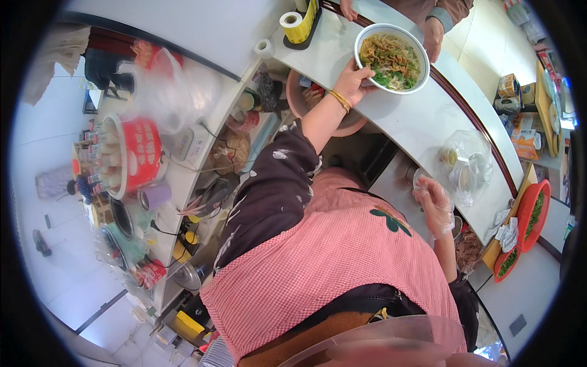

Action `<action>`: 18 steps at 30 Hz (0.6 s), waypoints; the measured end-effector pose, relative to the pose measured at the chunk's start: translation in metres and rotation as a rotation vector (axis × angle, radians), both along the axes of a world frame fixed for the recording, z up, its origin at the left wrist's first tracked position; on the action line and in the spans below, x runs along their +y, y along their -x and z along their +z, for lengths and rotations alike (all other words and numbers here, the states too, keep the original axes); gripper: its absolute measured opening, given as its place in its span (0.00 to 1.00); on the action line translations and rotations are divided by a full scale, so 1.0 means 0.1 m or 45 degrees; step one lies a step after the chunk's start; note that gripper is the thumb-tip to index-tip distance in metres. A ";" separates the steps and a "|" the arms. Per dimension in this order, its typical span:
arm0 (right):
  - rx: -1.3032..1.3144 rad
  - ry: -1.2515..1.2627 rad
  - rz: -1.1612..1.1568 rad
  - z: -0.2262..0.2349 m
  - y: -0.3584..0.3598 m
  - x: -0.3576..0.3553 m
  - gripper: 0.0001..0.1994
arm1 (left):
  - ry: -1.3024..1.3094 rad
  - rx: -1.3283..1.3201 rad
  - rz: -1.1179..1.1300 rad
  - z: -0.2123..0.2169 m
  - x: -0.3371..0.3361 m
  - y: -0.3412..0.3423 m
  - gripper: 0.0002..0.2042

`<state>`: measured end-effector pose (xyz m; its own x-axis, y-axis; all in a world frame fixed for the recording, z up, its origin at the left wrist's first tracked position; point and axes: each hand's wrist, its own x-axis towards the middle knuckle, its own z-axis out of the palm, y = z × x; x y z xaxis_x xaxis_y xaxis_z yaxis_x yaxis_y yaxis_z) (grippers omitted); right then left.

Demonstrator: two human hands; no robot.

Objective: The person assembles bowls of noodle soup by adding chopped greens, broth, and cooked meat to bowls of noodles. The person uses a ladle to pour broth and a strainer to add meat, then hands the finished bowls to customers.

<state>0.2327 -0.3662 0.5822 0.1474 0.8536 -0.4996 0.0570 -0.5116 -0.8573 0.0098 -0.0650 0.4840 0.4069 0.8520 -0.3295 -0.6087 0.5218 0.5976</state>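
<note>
My left hand, bare with gold bangles at the wrist, grips the near left rim of a white bowl, thumb over the edge. Noodles in broth with brown shredded topping and green herbs fill it. The bowl is over the white counter, close to its far side. Across from me, another person's hand is by the bowl's right side; their other hand is at the counter's edge. My right hand, in a clear plastic glove, is raised near my body with loosely bent fingers and nothing visible in them.
A clear plastic bag with containers sits on the counter's right part. Red baskets of chopped greens stand far right. A yellow tissue-roll holder is left of the bowl. On the left shelf are a red-and-white tub of bottles and a scale.
</note>
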 end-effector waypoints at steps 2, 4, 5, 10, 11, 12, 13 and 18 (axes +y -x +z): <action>0.005 -0.015 0.016 -0.01 0.03 0.08 0.13 | -0.067 0.009 0.159 -0.06 -0.15 0.02 0.29; 0.039 -0.074 0.029 -0.04 0.07 0.11 0.13 | -0.009 0.262 0.167 -0.18 -0.57 0.16 0.21; 0.051 -0.081 0.041 -0.06 0.07 0.09 0.14 | 0.072 0.366 0.080 -0.27 -0.82 0.28 0.15; 0.059 0.000 0.111 -0.17 0.18 0.05 0.14 | -0.874 1.962 -0.384 -1.03 -1.42 0.47 0.21; 0.057 -0.004 0.116 -0.18 0.21 0.05 0.14 | -1.056 2.104 -0.335 -1.19 -1.40 0.42 0.26; 0.043 -0.044 0.145 -0.17 0.22 0.05 0.14 | -1.071 2.150 -0.309 -1.33 -1.38 0.36 0.28; 0.017 -0.049 0.160 -0.15 0.22 0.04 0.14 | -1.078 2.205 -0.312 -1.44 -1.34 0.31 0.29; 0.001 -0.108 0.119 -0.07 0.18 -0.01 0.14 | -0.918 2.539 -0.332 -1.60 -1.34 0.13 0.36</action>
